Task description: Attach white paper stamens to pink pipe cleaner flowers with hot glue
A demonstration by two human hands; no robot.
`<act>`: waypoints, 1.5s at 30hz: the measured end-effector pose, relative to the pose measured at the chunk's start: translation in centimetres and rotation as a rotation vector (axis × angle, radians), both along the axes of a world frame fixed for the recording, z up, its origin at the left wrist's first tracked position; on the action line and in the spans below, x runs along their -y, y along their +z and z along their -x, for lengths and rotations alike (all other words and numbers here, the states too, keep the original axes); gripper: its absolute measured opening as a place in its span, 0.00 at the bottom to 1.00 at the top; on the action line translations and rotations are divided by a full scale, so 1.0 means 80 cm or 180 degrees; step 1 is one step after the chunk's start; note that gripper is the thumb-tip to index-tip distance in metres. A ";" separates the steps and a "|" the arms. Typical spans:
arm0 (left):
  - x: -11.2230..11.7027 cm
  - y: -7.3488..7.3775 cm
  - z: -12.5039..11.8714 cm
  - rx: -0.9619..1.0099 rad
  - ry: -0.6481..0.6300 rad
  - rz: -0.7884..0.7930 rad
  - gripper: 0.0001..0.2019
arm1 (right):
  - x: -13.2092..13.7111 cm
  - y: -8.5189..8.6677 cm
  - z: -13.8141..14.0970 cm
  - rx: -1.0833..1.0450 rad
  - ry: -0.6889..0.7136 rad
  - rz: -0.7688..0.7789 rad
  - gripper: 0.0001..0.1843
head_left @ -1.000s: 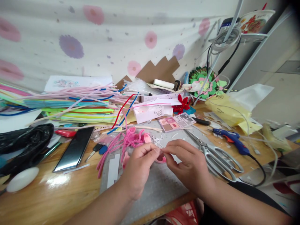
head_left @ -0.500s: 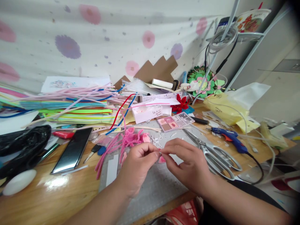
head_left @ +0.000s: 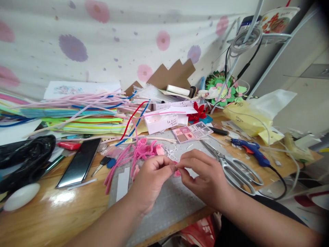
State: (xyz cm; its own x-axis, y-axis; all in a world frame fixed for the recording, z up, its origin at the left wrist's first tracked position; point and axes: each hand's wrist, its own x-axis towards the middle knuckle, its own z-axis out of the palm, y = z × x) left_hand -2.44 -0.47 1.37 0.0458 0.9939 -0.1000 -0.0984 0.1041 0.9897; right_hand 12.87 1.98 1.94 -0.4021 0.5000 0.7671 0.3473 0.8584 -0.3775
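My left hand (head_left: 154, 178) is closed in a pinch, thumb against forefinger, over the grey cutting mat (head_left: 164, 219). Opposite it, my right hand (head_left: 203, 178) pinches too, and the fingertips of both meet. Between them shows a small pink piece (head_left: 177, 173), mostly covered by the fingers; it looks like the pink chenille stems behind, but its shape is hidden. A tangle of pink chenille stems (head_left: 144, 149) lies just beyond my left hand. White snippets (head_left: 172, 151) are scattered past the fingertips. Large scissors (head_left: 231, 168) rest to the right of my right hand.
Bundles of coloured chenille stems (head_left: 84, 120) fill the back left. A phone (head_left: 79, 164), keys (head_left: 101, 165) and a black plastic bag (head_left: 28, 157) lie on the left. At right are a blue glue gun (head_left: 253, 151) with its cord and a yellow bag (head_left: 246, 116). An eyeshadow-like palette (head_left: 192, 132) lies behind.
The hands keep almost the same pinch, fingertips together, with only a slight shift. The view has tilted a little; the objects on the table stay in place.
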 end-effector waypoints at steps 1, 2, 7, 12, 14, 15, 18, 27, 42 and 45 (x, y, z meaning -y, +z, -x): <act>0.000 0.001 0.000 0.0102 -0.0023 0.0033 0.05 | 0.000 -0.001 -0.001 0.0085 -0.0042 -0.0204 0.09; 0.000 0.001 0.000 0.0198 -0.0045 0.0072 0.05 | 0.000 -0.002 -0.003 0.0186 -0.0068 -0.0368 0.09; -0.001 0.001 0.002 0.0395 -0.0028 0.0272 0.03 | -0.001 0.001 -0.011 0.0645 0.0129 -0.0725 0.06; -0.001 -0.001 0.005 0.0469 -0.0018 0.0362 0.04 | 0.001 0.003 -0.014 0.0819 0.0308 -0.0758 0.05; -0.001 -0.001 0.006 0.0479 -0.0032 0.0390 0.05 | 0.001 0.001 -0.012 0.0755 0.0301 -0.0610 0.07; -0.001 -0.001 0.006 0.0497 -0.0059 0.0395 0.05 | 0.001 0.000 -0.011 0.0649 0.0290 -0.0486 0.08; -0.001 0.000 0.007 0.0510 -0.0120 0.0324 0.06 | -0.001 0.000 -0.009 0.0173 0.0312 0.0146 0.09; 0.002 0.001 0.009 -0.0474 -0.0170 -0.0349 0.09 | -0.001 0.021 -0.010 -0.0163 0.0320 0.1651 0.06; 0.004 0.005 0.005 -0.1327 -0.0102 -0.1219 0.05 | -0.002 0.013 -0.005 -0.0040 -0.0204 0.1474 0.05; 0.004 0.006 0.003 -0.1604 -0.0023 -0.1436 0.07 | -0.002 0.010 -0.007 -0.0052 -0.0006 0.1257 0.07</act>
